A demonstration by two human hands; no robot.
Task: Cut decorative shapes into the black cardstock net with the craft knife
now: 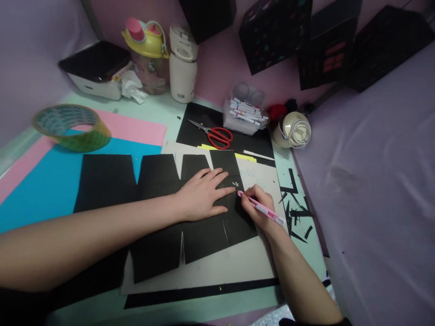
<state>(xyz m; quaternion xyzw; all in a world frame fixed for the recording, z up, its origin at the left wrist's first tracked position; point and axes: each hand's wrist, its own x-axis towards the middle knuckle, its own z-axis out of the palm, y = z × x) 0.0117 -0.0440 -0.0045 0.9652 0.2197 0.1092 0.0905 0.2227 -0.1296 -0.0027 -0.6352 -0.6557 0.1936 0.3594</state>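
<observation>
My left hand (203,195) lies flat with fingers stretched out on a large black paper cutout (112,181) with several flaps, pressing it down. My right hand (258,209) is closed round a pink craft knife (261,208). The knife's tip touches the black paper right beside my left fingertips, near a small white mark. The cutout rests on a pale cutting board (244,260).
Red-handled scissors (215,135) lie behind on black paper. A box of markers (244,111), a tape roll (72,127), a yellow-lidded bottle (147,54), a white cup (182,68) and a jar (292,130) stand around. Black paper scraps (295,208) lie right. Blue (41,190) and pink sheets lie left.
</observation>
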